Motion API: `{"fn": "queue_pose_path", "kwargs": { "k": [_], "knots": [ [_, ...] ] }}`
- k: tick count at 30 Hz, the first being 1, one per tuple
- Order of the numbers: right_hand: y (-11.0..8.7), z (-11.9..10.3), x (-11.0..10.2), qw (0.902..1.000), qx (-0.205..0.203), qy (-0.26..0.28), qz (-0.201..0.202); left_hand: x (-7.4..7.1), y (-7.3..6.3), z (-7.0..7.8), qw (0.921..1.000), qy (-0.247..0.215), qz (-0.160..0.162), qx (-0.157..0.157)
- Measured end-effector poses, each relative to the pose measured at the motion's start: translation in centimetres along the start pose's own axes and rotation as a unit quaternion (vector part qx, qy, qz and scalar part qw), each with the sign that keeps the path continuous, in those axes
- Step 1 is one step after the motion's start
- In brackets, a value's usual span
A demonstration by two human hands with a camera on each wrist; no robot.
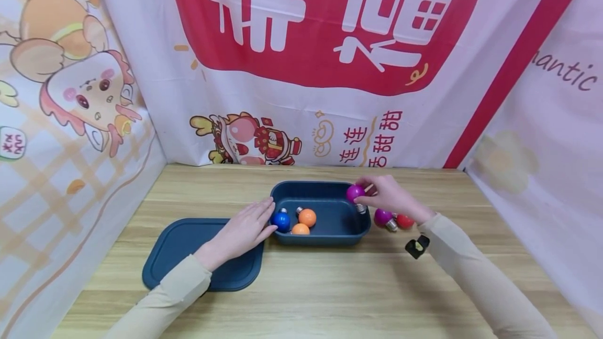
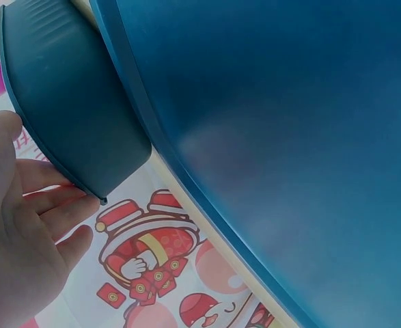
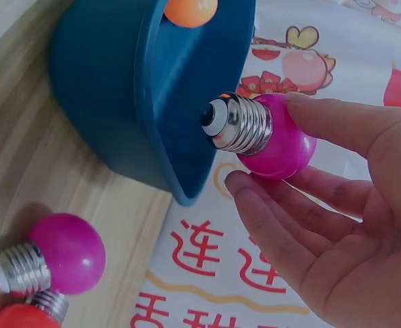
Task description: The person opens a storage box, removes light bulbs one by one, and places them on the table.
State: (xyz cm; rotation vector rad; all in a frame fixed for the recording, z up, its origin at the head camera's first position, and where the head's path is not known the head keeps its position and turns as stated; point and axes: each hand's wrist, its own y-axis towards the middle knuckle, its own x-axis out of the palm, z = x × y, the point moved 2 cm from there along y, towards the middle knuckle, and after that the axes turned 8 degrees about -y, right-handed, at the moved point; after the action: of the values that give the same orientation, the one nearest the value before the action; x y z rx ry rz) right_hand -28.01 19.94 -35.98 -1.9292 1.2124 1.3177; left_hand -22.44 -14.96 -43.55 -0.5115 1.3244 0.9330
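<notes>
My right hand pinches a purple light bulb by its round globe, over the right end of a dark blue box. The bulb's silver screw base points away from the fingers. My left hand rests with extended fingers on the box's left rim, as the left wrist view also shows. Inside the box lie a blue bulb at the left and two orange bulbs. Outside its right end, a second purple bulb and a red bulb lie side by side on the table.
A dark blue lid lies flat on the wooden table, left of the box and partly under the left forearm. Printed cloth hangs behind the table and along both sides. A small black strap piece shows at the right wrist.
</notes>
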Motion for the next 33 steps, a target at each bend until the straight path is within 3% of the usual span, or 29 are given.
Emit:
{"fn": "queue_pose_path", "kwargs": {
  "k": [20, 33],
  "knots": [
    [-2.5, 3.6, -2.1, 0.9988, 0.043, -0.018, 0.018, 0.2, 0.1, -0.3, 0.9999, 0.010, 0.006, 0.008],
    [-3.8, 7.1, -2.1, 0.9956, 0.089, -0.028, 0.012, 0.3, 0.1, -0.3, 0.9999, 0.009, 0.003, 0.006]
  ]
}}
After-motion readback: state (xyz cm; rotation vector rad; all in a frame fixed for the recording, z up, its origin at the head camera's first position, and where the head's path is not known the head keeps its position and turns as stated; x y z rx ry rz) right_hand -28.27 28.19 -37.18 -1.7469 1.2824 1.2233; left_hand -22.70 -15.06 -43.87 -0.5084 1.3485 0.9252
